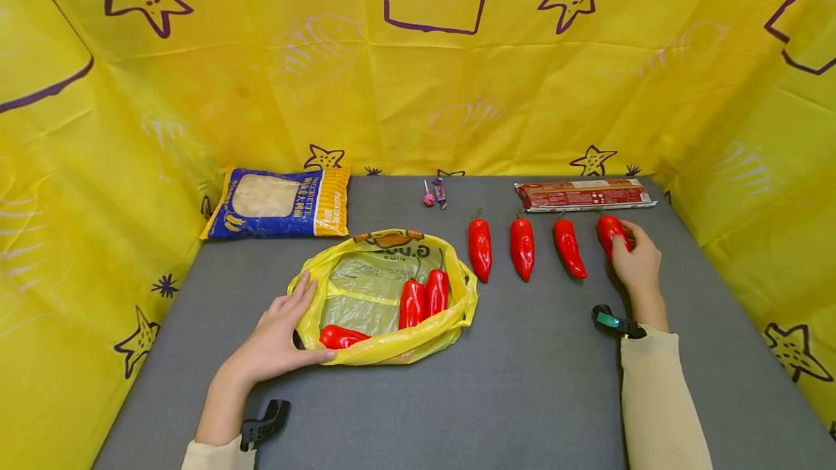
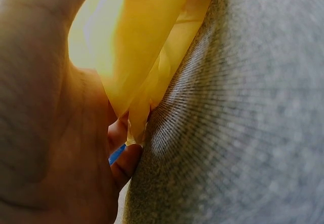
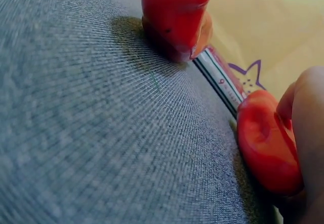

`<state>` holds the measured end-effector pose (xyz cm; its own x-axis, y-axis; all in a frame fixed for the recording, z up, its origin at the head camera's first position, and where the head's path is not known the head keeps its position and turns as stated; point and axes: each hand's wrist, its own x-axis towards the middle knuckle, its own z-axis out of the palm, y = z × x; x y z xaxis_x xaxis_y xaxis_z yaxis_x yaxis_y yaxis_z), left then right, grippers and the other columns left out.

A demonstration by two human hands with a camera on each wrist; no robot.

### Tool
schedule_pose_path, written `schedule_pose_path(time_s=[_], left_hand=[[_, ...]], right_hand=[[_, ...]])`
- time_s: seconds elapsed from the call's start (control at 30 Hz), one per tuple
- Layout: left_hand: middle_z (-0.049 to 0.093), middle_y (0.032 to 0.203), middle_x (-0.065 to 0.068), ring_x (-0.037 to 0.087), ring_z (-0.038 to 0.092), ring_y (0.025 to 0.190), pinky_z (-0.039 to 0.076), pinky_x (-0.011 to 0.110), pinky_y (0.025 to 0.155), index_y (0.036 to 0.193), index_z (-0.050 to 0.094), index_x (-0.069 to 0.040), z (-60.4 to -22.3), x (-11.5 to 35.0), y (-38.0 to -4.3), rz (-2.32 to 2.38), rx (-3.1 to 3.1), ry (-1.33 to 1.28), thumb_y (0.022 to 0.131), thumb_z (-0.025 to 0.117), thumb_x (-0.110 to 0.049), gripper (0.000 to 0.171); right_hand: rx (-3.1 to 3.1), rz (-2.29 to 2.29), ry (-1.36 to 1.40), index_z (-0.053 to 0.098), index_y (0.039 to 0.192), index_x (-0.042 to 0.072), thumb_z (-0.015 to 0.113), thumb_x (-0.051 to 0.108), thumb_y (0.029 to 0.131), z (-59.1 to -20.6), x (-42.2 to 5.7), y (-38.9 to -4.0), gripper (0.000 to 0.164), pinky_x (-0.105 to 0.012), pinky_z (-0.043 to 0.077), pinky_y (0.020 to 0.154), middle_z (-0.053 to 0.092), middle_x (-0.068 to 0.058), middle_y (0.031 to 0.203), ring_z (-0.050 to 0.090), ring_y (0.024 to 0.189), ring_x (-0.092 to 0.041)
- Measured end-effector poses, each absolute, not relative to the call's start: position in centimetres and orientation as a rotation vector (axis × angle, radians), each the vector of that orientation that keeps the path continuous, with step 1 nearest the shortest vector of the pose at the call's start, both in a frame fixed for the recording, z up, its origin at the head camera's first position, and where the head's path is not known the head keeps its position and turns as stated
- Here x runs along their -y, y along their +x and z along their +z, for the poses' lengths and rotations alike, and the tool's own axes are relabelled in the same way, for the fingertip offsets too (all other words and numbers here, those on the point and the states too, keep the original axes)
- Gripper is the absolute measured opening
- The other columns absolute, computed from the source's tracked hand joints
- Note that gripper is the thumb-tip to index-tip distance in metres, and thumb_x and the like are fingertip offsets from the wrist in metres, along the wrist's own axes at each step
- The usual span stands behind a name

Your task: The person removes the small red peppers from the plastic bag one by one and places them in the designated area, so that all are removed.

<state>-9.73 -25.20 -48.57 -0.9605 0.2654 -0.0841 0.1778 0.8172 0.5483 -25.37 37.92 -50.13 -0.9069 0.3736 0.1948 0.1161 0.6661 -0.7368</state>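
Observation:
A yellow plastic bag (image 1: 405, 354) lies with its mouth up and holds three red peppers, one on its side at the left and two leaning near the right. My left hand (image 1: 277, 336) is spread against the bag's left side, thumb along the front rim and fingers at the left edge. In the left wrist view, the yellow plastic (image 2: 147, 46) sits beside the palm. At the right, my right hand (image 1: 636, 263) grips a red pepper (image 1: 609, 229), the rightmost in a row. Its smooth red end (image 3: 266, 148) shows beside the fingers in the right wrist view.
Left of that pepper, three more red peppers stretch along the grey table: one (image 1: 570, 246), another (image 1: 522, 246) and a third (image 1: 480, 246). Behind stand a red flat packet (image 1: 584, 196), a lollipop (image 1: 428, 196), a purple-wrapped sweet (image 1: 440, 193) and a blue-yellow pasta bag (image 1: 277, 205). Yellow cloth walls surround the table.

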Motion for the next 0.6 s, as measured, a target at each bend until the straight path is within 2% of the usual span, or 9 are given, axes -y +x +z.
schedule_pose_path(time_s=[0.17, 0.37, 0.6], left_hand=[[0.003, 0.18, 0.006, 0.039, 0.03, 0.148, 0.029, 0.07, 0.114, 0.169, 0.022, -0.007, -48.55, 25.19, -9.74, 0.833, -2.845, 0.352, 0.079, 0.083, -0.068, 0.125], [0.003, 0.18, 0.006, 0.039, 0.03, 0.148, 0.028, 0.07, 0.114, 0.17, 0.022, -0.007, -48.49, 25.17, -9.76, 0.826, -2.844, 0.348, 0.079, 0.083, -0.07, 0.126], [0.004, 0.18, 0.006, 0.04, 0.031, 0.147, 0.029, 0.07, 0.113, 0.17, 0.021, -0.007, -48.38, 25.19, -9.75, 0.829, -2.843, 0.351, 0.079, 0.083, -0.07, 0.126]], right_hand=[[2.546, 1.146, -0.409, 0.051, 0.155, 0.001, 0.048, 0.024, 0.106, -50.08, -37.98, -25.31, 0.054, -0.06, 0.039, 0.112, 0.058, -0.027, 0.149, 0.053, 0.133, -0.045], [2.578, 1.099, -0.379, 0.05, 0.154, -0.002, 0.058, 0.024, 0.102, -50.04, -38.12, -25.26, 0.059, -0.065, 0.039, 0.112, 0.054, -0.031, 0.148, 0.049, 0.135, -0.048], [2.607, 1.037, -0.348, 0.045, 0.155, -0.007, 0.056, 0.021, 0.102, -50.29, -37.95, -25.59, 0.061, -0.064, 0.038, 0.113, 0.053, -0.035, 0.148, 0.049, 0.135, -0.051]])
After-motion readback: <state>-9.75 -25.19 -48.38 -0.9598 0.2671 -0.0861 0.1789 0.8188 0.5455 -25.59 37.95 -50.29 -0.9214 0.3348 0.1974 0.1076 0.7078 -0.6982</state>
